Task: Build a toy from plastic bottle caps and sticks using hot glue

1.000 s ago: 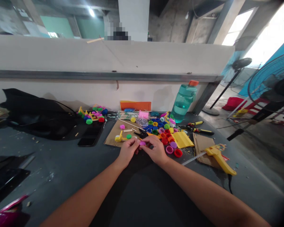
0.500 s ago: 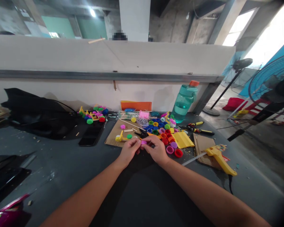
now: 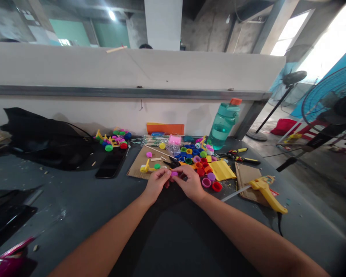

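Observation:
Just in front of the cardboard, both hands meet around a small pink piece, whose exact kind I cannot make out. My left hand pinches its left side between thumb and fingers. On the other side, my right hand is closed with thumb and fingertips on the same piece. Beyond the fingers lies a cardboard sheet bearing a yellow stick assembly, a green cap, another pink piece and short wooden sticks. To the right are many coloured bottle caps, some close to my right hand.
A yellow glue gun rests on cardboard at right, its cord trailing. Behind it lie yellow-handled pliers. A teal water bottle stands at the back. Left are a phone, a black bag and small coloured assemblies.
Both hands stay in nearly the same place around the pink piece. The whole view has shifted very slightly; nothing on the table has visibly moved.

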`<act>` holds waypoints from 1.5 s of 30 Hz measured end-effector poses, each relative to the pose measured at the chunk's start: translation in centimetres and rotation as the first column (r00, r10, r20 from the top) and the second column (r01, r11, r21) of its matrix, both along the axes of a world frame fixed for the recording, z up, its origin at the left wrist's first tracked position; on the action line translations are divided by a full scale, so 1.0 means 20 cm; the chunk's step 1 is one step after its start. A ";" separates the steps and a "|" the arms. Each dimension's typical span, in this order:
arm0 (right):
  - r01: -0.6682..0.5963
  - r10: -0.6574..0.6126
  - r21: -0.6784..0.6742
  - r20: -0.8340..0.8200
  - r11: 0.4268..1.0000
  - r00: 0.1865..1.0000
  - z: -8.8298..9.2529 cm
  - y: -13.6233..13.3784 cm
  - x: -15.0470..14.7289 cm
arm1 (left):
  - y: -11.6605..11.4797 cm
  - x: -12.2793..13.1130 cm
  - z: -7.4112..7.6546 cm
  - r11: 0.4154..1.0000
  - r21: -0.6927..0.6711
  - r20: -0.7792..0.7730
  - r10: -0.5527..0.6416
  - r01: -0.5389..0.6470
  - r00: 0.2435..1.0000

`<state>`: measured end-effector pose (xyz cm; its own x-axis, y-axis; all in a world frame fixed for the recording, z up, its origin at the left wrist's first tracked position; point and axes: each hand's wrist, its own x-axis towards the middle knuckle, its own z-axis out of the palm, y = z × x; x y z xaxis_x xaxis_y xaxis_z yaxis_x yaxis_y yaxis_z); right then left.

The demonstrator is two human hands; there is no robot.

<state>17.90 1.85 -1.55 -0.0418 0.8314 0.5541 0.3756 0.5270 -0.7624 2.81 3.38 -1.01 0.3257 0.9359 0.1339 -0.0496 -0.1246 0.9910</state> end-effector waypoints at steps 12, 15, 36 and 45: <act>0.007 -0.008 0.020 0.026 1.000 1.000 0.01 0.00 0.00 | 0.00 0.00 -0.01 0.999 -0.014 0.008 0.029 -0.029 1.000; -0.011 0.010 0.027 0.035 1.000 0.999 0.01 0.00 0.00 | 0.00 0.00 -0.01 0.999 -0.032 0.021 0.021 -0.020 1.000; 0.017 -0.018 0.031 0.046 0.999 0.999 0.01 0.00 0.00 | 0.01 0.00 -0.01 0.998 -0.067 0.089 0.027 -0.021 0.996; 0.013 -0.013 0.021 0.024 1.000 1.000 0.00 0.00 0.00 | 0.01 -0.01 -0.01 1.000 0.009 0.011 0.019 -0.019 1.000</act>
